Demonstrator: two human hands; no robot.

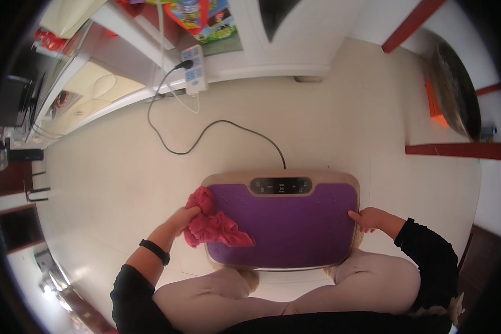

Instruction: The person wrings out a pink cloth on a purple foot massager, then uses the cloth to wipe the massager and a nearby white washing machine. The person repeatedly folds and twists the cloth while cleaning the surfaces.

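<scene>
Before me on the floor lies a vibration plate exerciser with a purple top (292, 227). A dark display panel (281, 186) with lit markings is set into its far edge. My left hand (188, 217) grips a crumpled pinkish-red cloth (219, 229) at the plate's left side. Part of that cloth spreads over the purple surface. At the right side, my right hand (366, 218) holds the plate's rim, its thumb on top and its other fingers lower at the side. Small wet-looking spots or raised marks show near the plate's corners; I cannot tell which.
A black power cord (223, 122) winds across the pale floor from the plate to a white power strip (195, 70) by a white cabinet. Red furniture legs (451, 150) and a large metal pan (457, 89) stand at the right. My knees flank the plate's near edge.
</scene>
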